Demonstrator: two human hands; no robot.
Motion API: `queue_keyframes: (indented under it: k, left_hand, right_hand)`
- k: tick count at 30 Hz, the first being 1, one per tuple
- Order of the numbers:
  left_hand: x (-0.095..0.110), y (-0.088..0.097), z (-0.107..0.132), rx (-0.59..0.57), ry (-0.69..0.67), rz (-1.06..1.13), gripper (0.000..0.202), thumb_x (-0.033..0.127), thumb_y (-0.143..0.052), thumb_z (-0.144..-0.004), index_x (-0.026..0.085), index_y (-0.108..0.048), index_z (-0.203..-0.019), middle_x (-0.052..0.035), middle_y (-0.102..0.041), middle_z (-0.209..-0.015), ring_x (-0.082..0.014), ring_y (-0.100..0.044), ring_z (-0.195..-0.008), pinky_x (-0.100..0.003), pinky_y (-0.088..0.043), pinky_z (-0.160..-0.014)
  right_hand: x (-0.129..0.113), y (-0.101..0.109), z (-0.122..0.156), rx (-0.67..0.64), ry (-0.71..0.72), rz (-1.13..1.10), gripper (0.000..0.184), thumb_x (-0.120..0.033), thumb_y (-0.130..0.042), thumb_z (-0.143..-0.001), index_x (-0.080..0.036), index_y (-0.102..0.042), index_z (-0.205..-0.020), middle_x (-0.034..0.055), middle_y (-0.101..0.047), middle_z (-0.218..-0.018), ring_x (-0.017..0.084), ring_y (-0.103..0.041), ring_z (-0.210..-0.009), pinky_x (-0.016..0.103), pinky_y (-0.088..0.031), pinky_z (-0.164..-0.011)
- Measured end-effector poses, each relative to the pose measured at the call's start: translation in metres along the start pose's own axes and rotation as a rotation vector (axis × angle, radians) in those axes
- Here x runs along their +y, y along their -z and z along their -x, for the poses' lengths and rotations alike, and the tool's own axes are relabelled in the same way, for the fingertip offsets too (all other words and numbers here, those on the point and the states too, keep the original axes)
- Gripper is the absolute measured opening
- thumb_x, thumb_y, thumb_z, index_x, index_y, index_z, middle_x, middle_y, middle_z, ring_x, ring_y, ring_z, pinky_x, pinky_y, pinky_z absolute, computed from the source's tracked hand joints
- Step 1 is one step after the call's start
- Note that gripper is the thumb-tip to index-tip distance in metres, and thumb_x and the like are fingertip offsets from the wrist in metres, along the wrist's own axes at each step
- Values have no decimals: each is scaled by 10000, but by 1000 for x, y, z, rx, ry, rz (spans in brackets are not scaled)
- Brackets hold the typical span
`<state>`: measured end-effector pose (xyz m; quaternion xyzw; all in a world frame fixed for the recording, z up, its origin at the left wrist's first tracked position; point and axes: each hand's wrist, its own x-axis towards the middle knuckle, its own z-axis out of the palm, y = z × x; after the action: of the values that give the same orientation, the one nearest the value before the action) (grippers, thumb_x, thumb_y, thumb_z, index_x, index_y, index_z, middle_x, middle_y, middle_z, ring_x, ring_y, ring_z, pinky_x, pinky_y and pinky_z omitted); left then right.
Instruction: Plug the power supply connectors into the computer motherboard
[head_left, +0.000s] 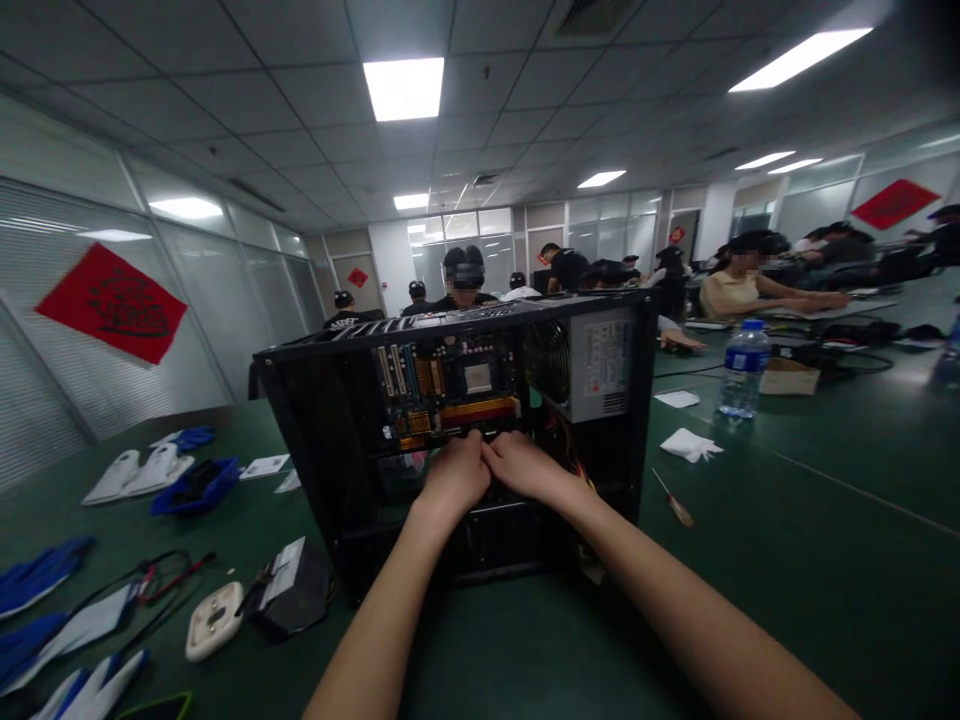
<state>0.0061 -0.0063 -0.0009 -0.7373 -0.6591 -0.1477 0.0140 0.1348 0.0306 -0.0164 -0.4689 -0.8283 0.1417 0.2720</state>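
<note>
Black computer case (330, 420), standing on the green table (780, 560), directly ahead: the left hand (455, 470) and right hand (525, 464) reach through its open side, backs up, meeting beneath the motherboard (459, 385). Fingertips are hidden; grip state cannot be determined. The open side faces the camera; the long axis runs left to right. The case is box-shaped; the power supply (596, 370) is a grey, labelled block with a round fan (551, 357).

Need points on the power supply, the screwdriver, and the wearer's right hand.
Power supply (600, 368): head view, on its labelled side face.
Screwdriver (680, 512): head view, on its handle.
Right hand (528, 466): head view, on the back of the hand.
</note>
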Motion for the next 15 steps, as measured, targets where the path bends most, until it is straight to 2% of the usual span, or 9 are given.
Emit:
queue_keyframes:
  k: [8,15]
  left_hand:
    - [4,9,0,22,-108,-102,183,166,-434,-903,204,-591,-990,-113,-728,-940,-262,-709,-898,-301,-444,-674]
    - [2,7,2,46,-117,-37,170,116,-439,-863,208,-570,-919,-107,-729,-938,-273,-708,-944,-301,-434,-701]
  right_hand:
    - [-3,8,3,-4,23,64,451,-279,-381,-999,-77,-772,-901,212,-755,-913,253,-712,-800,293,-423,-644]
    - [-3,9,4,-35,46,90,451,-261,-364,-984,-72,-769,-929,208,-755,-942,247,-713,-835,289,-431,-673]
